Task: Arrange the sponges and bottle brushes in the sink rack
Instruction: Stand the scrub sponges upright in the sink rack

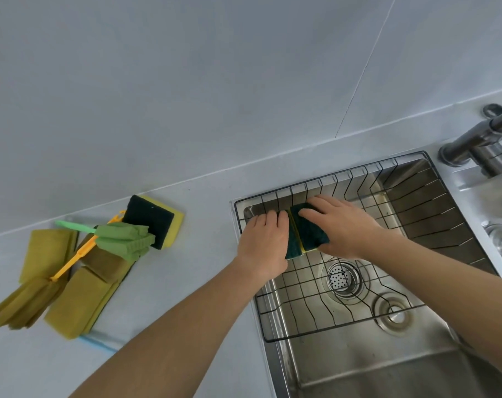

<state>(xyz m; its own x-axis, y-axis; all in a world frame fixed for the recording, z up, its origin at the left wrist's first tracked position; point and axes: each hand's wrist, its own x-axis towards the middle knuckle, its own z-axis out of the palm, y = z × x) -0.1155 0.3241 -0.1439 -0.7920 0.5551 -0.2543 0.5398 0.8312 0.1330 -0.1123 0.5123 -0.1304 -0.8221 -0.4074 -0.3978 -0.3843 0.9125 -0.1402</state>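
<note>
A black wire sink rack (pixel 341 294) spans the left part of the steel sink (pixel 359 366). At the rack's far left, my left hand (pixel 262 242) presses on one green-and-yellow sponge (pixel 291 248) standing on edge. My right hand (pixel 341 225) grips a second green-and-yellow sponge (pixel 311 235) right beside it; the two sponges touch. On the counter to the left lie several yellow sponges (pixel 83 303), a dark-topped sponge (pixel 155 219), a green bottle brush (pixel 123 238) and an orange-handled brush (pixel 71 258) across them.
A steel tap (pixel 479 145) stands at the sink's back right. The drain strainer (pixel 341 277) shows under the rack wires, with a second round fitting (pixel 395 313) nearer. A light blue strip (pixel 100 341) peeks from under the sponge pile. A tiled wall rises behind the counter.
</note>
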